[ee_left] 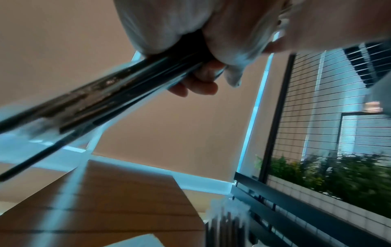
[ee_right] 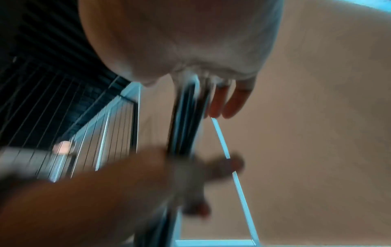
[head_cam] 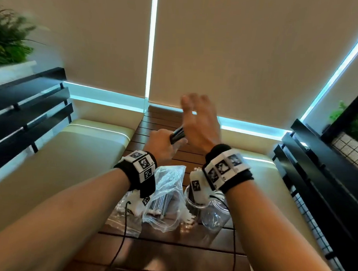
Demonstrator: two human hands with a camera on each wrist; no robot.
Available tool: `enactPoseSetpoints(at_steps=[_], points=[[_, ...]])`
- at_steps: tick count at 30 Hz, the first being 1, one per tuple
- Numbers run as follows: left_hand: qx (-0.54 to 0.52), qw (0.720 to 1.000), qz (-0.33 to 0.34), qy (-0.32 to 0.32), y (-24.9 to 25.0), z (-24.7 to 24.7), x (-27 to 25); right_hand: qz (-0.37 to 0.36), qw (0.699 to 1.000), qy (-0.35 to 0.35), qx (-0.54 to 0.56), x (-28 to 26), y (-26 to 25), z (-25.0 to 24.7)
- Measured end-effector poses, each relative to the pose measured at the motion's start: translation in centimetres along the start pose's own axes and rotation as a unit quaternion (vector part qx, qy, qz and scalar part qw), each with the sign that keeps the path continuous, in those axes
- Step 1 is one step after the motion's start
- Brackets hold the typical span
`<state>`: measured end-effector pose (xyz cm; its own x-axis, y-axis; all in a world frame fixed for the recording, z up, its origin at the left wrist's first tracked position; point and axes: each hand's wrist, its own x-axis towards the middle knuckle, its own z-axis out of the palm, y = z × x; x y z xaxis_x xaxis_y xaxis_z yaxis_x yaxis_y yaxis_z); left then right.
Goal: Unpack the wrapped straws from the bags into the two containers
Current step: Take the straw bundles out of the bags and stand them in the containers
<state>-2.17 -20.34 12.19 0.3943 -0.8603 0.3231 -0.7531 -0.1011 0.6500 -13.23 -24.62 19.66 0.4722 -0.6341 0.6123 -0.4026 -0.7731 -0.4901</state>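
My left hand (head_cam: 163, 144) grips a bundle of dark wrapped straws (head_cam: 177, 134) above the far part of the table. My right hand (head_cam: 197, 119) is flat, fingers straight, its palm against the bundle's upper end. In the left wrist view the bundle (ee_left: 95, 100) runs down-left from my curled fingers (ee_left: 201, 81). The right wrist view, blurred, shows the straws (ee_right: 186, 117) between my right palm and left hand (ee_right: 190, 180). A clear bag of straws (head_cam: 165, 197) lies on the table below. Beside it stand two clear containers: one (head_cam: 187, 198) holds dark straws, the other (head_cam: 215, 217) looks empty.
A flat clear bag (head_cam: 124, 220) lies left of the full one on the slatted wooden table (head_cam: 170, 252). Cushioned benches (head_cam: 72, 152) flank the table. Black railings (head_cam: 314, 180) and plants (head_cam: 9, 38) stand at both sides. Wrist camera cables (head_cam: 124, 230) hang over the table.
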Motion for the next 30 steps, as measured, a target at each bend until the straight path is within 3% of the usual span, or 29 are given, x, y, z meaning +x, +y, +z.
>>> enactPoseSetpoints(at_steps=[2, 4, 7, 10, 15, 24, 28, 30], points=[[0.035, 0.999, 0.032, -0.004, 0.3, 0.2, 0.4, -0.014, 0.997, -0.051, -0.056, -1.0, 0.4, 1.9], [0.062, 0.997, 0.045, -0.005, 0.1, 0.2, 0.0, -0.007, 0.997, -0.049, -0.065, -1.3, 1.6, 2.7], [0.113, 0.991, 0.063, -0.020, 0.0, 0.4, -0.4, 0.004, 0.995, -0.024, -0.102, -1.5, 3.0, 3.1], [0.060, 0.995, 0.073, -0.015, -0.7, 0.5, -0.1, 0.012, 0.996, 0.022, -0.085, -1.5, 3.3, 2.8], [0.082, 0.995, 0.038, -0.031, -5.3, -0.5, 0.0, 0.073, 0.991, 0.115, -0.018, -0.2, 5.6, -1.8], [0.109, 0.990, 0.073, -0.042, -5.0, -1.4, 0.2, 0.111, 0.984, 0.138, 0.009, -0.7, 6.9, -2.4], [0.007, 0.998, 0.016, -0.066, -7.4, -2.7, 0.6, 0.165, 0.972, 0.163, 0.033, -1.9, 7.9, -2.8], [-0.153, 0.983, -0.053, -0.084, -9.1, -3.4, 0.7, 0.190, 0.966, 0.168, 0.043, -2.4, 8.5, -2.9]])
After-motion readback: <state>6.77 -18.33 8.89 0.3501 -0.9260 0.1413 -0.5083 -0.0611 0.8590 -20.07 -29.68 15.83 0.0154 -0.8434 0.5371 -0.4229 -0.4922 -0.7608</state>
